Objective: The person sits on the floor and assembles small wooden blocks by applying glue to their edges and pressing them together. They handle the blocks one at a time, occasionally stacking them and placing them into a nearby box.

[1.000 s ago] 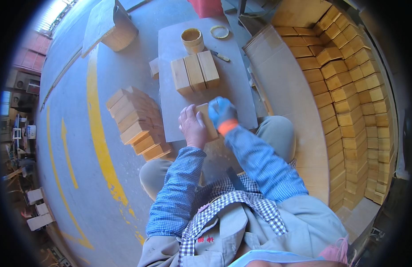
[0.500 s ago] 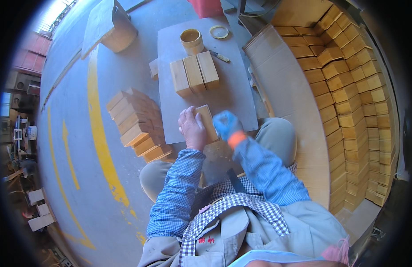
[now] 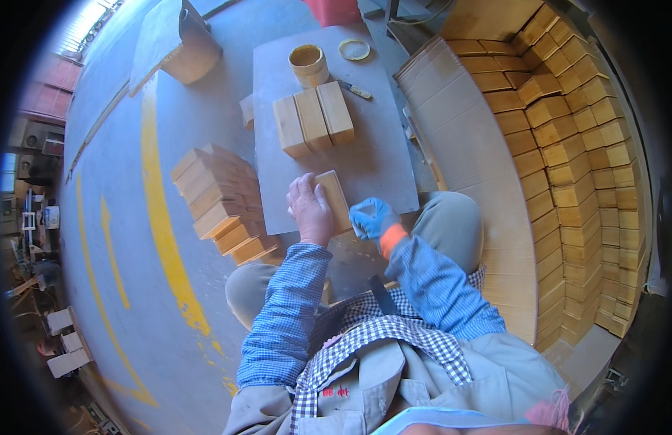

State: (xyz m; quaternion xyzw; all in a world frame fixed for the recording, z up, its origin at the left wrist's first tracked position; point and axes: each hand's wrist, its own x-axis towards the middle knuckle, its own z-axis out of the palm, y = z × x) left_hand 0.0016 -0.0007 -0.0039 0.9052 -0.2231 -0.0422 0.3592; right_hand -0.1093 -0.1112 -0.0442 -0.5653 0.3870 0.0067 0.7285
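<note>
My bare left hand (image 3: 311,212) holds a pale wooden block (image 3: 334,194) at the near edge of the grey board (image 3: 383,163), its fingers wrapped over the block's left side. At the block's right edge, my right hand (image 3: 376,217) wears a blue glove with an orange cuff. Its fingers are curled closed against that edge, and whatever they pinch is hidden. Beyond my hands, three wooden blocks (image 3: 314,119) stand side by side on the board. Behind them sit an open tub (image 3: 308,67) with a yellow-brown smeared rim, a round lid (image 3: 354,50) and a small knife-like tool (image 3: 356,90).
Stacked wooden blocks (image 3: 223,199) stand on the floor left of the board. To the right, a large cardboard box (image 3: 488,196) holds many rows of blocks (image 3: 568,174). A curved wooden piece (image 3: 169,51) lies far left, and a red object (image 3: 334,11) is at the back.
My right hand has slid slightly down along the block's right edge and turned a little. My left hand still holds the block. The whole view has shifted slightly.
</note>
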